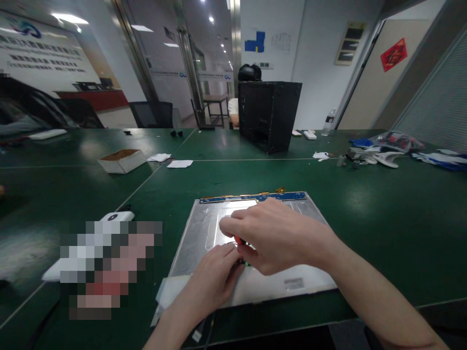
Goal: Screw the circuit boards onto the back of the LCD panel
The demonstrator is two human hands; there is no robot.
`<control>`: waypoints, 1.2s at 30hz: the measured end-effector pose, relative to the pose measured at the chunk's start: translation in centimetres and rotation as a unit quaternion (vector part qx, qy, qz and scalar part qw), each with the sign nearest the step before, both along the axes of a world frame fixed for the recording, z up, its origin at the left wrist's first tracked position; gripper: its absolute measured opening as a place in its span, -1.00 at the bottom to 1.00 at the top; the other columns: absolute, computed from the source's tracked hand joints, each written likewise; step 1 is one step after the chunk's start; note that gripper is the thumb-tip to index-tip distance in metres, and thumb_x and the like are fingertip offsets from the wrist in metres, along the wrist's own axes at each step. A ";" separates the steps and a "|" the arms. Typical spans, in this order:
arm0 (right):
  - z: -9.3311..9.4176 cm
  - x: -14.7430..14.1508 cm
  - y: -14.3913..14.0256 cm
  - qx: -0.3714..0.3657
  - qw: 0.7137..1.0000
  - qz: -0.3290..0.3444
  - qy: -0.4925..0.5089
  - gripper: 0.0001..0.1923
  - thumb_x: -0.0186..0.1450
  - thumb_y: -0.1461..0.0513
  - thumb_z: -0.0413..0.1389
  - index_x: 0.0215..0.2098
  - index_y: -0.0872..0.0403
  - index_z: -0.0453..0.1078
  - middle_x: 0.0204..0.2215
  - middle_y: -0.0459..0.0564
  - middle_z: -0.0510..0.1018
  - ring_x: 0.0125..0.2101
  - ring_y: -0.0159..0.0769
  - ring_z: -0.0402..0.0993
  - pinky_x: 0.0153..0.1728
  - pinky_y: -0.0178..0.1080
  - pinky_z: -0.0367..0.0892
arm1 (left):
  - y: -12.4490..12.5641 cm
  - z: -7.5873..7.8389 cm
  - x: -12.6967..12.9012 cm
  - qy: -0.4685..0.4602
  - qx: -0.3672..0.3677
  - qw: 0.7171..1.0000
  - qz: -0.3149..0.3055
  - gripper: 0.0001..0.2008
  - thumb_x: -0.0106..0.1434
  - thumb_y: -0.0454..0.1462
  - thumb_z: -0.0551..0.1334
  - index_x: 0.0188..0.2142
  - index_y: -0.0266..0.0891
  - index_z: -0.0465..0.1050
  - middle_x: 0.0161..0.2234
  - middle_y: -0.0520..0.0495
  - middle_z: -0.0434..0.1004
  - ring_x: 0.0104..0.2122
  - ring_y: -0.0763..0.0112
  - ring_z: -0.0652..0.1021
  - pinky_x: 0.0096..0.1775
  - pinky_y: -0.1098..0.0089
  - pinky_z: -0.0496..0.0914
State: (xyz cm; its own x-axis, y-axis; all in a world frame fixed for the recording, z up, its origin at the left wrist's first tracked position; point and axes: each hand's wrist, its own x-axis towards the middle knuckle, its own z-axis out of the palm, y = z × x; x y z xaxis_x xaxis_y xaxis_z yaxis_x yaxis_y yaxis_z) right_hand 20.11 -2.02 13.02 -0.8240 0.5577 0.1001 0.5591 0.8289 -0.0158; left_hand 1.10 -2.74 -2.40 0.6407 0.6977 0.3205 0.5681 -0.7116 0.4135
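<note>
A flat display panel lies on the green table in front of me, its silvery metal back facing up. A long blue circuit strip runs along its far edge. My right hand is closed above the panel's middle around a small red-and-black tool, mostly covered by the fingers. Beside it, my left hand rests on the panel, fingers pressed together near the tool's lower end. Thin dark wires and a bit of green board show between the hands. What the left fingertips hold is hidden.
To the left lie a white device and a blurred-out patch. Farther back are an open cardboard box, papers and a black computer case. Bags and loose parts lie right. A cable end hangs near the front edge.
</note>
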 end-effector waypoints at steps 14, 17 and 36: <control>0.1 -0.1 0.0 -0.005 1.000 0.000 0.005 -0.83 0.25 0.26 0.07 -0.16 0.07 0.29 -0.33 -0.05 0.58 -0.46 -0.31 0.44 -0.59 -0.26 -0.09 | 0.0 0.6 0.3 0.005 -0.010 1.000 0.009 -0.79 0.25 -0.42 0.09 -0.19 -0.20 0.43 -0.26 -0.11 0.55 -0.27 0.18 0.55 -0.28 0.29 0.39; 0.2 -0.1 -0.1 -0.010 1.000 -0.010 0.005 -0.83 0.28 0.23 0.07 -0.15 0.07 0.29 -0.34 -0.04 0.58 -0.45 -0.29 0.46 -0.58 -0.26 -0.08 | 0.0 0.5 0.2 0.005 -0.010 1.000 0.010 -0.79 0.25 -0.42 0.09 -0.18 -0.21 0.43 -0.27 -0.11 0.55 -0.25 0.17 0.55 -0.25 0.27 0.40; 0.1 -0.3 -0.1 0.002 0.999 -0.033 -0.001 -0.85 0.26 0.24 0.07 -0.19 0.08 0.32 -0.39 -0.03 0.58 -0.48 -0.33 0.43 -0.54 -0.26 -0.13 | 0.1 0.2 0.2 0.007 0.016 1.000 -0.002 -0.79 0.28 -0.41 0.04 -0.18 -0.21 0.39 -0.25 -0.12 0.54 -0.27 0.18 0.55 -0.28 0.26 0.40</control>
